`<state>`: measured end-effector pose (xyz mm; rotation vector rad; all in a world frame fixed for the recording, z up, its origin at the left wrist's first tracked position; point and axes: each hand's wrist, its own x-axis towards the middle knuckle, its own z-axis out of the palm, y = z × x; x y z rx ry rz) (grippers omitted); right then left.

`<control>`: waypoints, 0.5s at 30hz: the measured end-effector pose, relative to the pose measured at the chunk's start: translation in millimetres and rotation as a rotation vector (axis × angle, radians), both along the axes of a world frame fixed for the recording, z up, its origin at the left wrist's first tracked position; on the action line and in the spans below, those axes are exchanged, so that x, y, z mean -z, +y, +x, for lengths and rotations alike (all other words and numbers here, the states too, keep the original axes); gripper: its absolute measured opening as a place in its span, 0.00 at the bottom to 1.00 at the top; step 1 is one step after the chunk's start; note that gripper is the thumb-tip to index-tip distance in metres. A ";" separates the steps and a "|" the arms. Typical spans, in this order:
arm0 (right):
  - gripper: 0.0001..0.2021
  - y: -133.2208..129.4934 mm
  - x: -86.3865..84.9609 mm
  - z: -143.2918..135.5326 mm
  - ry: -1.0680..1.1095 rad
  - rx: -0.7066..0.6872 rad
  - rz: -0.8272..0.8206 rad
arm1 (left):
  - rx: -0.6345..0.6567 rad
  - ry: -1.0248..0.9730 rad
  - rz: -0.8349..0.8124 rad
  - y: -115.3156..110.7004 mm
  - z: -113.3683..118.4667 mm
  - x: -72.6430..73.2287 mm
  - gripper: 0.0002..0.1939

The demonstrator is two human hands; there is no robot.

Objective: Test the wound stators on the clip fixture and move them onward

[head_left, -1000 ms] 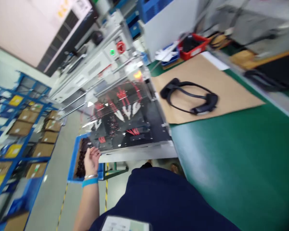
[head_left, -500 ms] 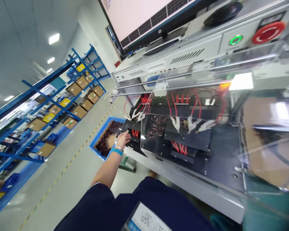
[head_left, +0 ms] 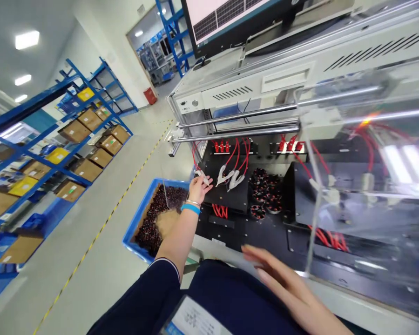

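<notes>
My left hand (head_left: pixel 197 190) is at the left end of the black test fixture, palm turned up and fingers apart. A white clip (head_left: pixel 203 177) on a red wire lies right at its fingers; whether they touch is hard to tell. More white clips (head_left: pixel 225 176) on red wires rest on the black plate (head_left: pixel 237 197) to the right. Beside that plate lies a cluster of small round parts with copper and black windings (head_left: pixel 266 190). My right hand (head_left: pixel 282 279) hovers over the front edge of the bench, fingers stretched out and holding nothing.
A blue bin (head_left: pixel 127 239) full of small dark parts stands left of the bench. A clear cover (head_left: pixel 316 204) and metal rails (head_left: pixel 237 135) span the fixture. Behind are a monitor (head_left: pixel 223 46) and a white machine housing (head_left: pixel 237 90). Blue shelving (head_left: pixel 87 179) holds boxes at left.
The view has shifted left along the bench. My left hand has moved to the white clip at the fixture's left end. My right hand has come into view at the front edge.
</notes>
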<state>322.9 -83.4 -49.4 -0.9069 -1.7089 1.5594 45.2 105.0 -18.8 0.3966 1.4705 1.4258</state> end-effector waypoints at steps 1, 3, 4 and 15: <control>0.24 20.1 -2.8 -31.1 0.064 0.126 -0.082 | 0.034 -0.005 0.015 2.9 -5.9 -0.6 0.18; 0.29 66.5 -4.1 -82.7 0.136 0.524 -0.168 | 0.116 0.009 0.035 9.2 -16.9 -2.5 0.21; 0.31 90.8 -3.7 -101.4 0.126 0.695 -0.206 | 0.159 0.032 0.039 12.1 -21.6 -3.5 0.22; 0.17 234.3 -30.5 -123.5 -0.123 0.932 -0.635 | 0.387 1.179 0.261 11.7 -38.0 -14.0 0.27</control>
